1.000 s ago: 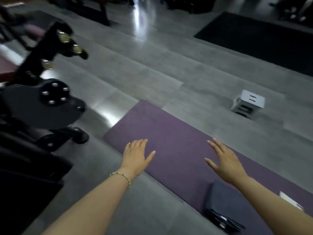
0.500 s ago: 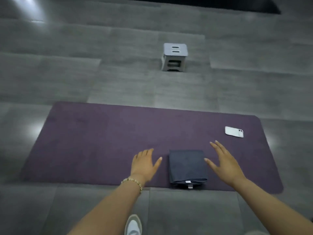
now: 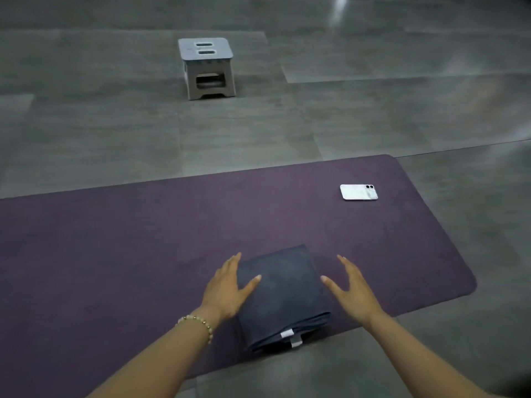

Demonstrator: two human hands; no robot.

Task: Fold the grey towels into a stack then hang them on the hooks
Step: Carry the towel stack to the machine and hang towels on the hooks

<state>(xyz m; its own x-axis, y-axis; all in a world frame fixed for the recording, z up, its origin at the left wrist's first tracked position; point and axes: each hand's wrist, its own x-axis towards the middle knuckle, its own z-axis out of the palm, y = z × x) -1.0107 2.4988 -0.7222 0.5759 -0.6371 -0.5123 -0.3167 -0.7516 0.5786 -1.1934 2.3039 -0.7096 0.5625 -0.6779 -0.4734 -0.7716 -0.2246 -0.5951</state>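
Because the folded towels point(image 3: 283, 294) at the mat's point(image 3: 115, 239) near edge look soft and floppy, the spread, empty left hand point(image 3: 227, 285) and right hand point(image 3: 352, 288) should probably clasp both sides.

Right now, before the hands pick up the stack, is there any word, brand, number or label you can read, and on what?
None can be read.
Tags on the near edge of the folded grey towels: any print is too small and blurred.
Phone on the purple mat: back up, no legible mark.
Stool top: faint marks beside the two slots, unreadable.
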